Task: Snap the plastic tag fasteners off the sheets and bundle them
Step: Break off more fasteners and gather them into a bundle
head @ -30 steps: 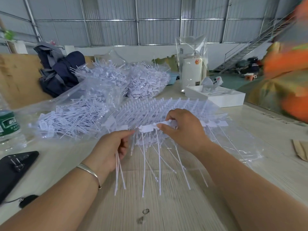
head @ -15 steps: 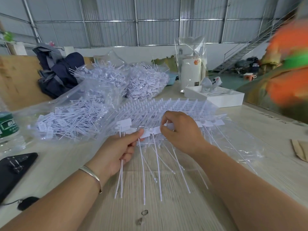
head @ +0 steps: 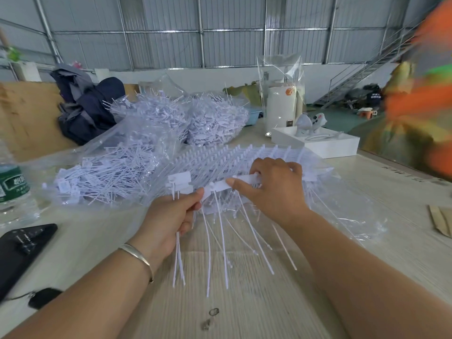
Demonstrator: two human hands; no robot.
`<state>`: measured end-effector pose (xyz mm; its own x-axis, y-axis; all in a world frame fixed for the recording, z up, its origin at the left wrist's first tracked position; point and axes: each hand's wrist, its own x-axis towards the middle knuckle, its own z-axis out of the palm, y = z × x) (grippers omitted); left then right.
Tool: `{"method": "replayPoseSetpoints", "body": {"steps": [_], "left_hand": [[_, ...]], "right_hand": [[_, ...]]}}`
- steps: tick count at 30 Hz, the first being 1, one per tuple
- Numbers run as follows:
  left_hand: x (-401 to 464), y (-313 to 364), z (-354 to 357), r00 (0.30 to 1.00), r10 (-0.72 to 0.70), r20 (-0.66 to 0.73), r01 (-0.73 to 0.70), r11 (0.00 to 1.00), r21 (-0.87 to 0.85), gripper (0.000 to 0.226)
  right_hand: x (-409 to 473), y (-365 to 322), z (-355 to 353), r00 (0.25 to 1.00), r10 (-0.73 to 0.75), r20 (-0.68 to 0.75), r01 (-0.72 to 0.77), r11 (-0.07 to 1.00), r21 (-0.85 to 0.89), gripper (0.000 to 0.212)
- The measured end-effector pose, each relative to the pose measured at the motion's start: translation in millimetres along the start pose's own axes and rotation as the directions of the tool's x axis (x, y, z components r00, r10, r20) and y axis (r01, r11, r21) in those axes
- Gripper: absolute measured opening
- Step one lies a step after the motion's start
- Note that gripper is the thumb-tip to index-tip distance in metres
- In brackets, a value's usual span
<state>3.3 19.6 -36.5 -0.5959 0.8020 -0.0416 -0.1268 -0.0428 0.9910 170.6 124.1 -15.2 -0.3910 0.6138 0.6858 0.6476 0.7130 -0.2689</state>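
Observation:
A white plastic sheet of tag fasteners [head: 247,157] lies on clear film in front of me, its thin tails hanging toward me. My right hand [head: 271,187] pinches the strip of tag heads [head: 220,185] at the sheet's near edge. My left hand [head: 168,216] grips a small bundle of loose fasteners [head: 179,184]; their flat heads stick up above my thumb and their tails hang below my palm. My left thumb touches the left end of the strip.
Clear bags of loose fasteners [head: 105,172] lie at left and further back [head: 195,118]. A water bottle [head: 12,189] and a black phone [head: 22,245] sit at far left. A white box [head: 318,143] stands behind; a blurred person in orange [head: 420,106] is at right.
My left hand rose from below the strip up to its left end, carrying the bundle, whose heads now show above the thumb. My right hand stays pinched on the strip.

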Motion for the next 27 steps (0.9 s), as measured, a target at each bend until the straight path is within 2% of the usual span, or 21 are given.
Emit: {"method": "replayPoseSetpoints", "body": {"steps": [3,6,9,12,15,17,20,24,27], "left_hand": [[-1.1,0.7,0.2,1.0,0.006,0.006,-0.006,1.0,0.019,0.033],[-1.5,2.3,-0.2,0.999,-0.014,0.031,0.013,1.0,0.005,0.039],[-2.9,4.7,-0.2,0.994,-0.053,0.097,0.057,0.998,-0.041,0.029],[-3.9,7.3,-1.0,0.984,-0.081,0.158,0.094,0.993,-0.075,0.028],[-7.4,8.9,1.5,0.961,-0.11,0.254,0.151,0.978,-0.147,0.02],[-10.4,7.8,4.3,0.945,-0.127,0.3,0.174,0.976,-0.133,0.012],[-12.8,5.9,9.1,0.947,-0.129,0.294,0.142,0.99,-0.022,0.022],[-12.6,8.7,9.3,0.944,-0.15,0.294,0.185,0.978,-0.093,0.022],[-11.2,10.4,7.2,0.97,-0.117,0.212,0.133,0.989,-0.06,0.025]], "right_hand": [[1.6,1.5,2.2,0.997,0.052,0.058,-0.063,0.976,0.207,0.062],[1.2,1.9,2.8,0.995,0.061,0.08,-0.081,0.955,0.285,0.064],[0.0,1.5,1.6,0.989,0.073,0.126,-0.11,0.942,0.316,0.065],[-1.6,0.5,2.2,0.98,0.075,0.182,-0.138,0.922,0.362,0.061],[-4.6,-1.3,6.7,0.975,0.02,0.22,-0.107,0.915,0.389,0.053],[-6.7,-4.7,8.7,0.969,-0.024,0.245,-0.078,0.914,0.398,0.05],[-8.1,-5.6,9.8,0.966,-0.041,0.254,-0.075,0.899,0.431,0.051],[-8.3,-5.8,8.6,0.973,-0.049,0.225,-0.055,0.9,0.433,0.051],[-6.5,-3.8,6.9,0.978,-0.026,0.206,-0.064,0.905,0.421,0.048]]}}
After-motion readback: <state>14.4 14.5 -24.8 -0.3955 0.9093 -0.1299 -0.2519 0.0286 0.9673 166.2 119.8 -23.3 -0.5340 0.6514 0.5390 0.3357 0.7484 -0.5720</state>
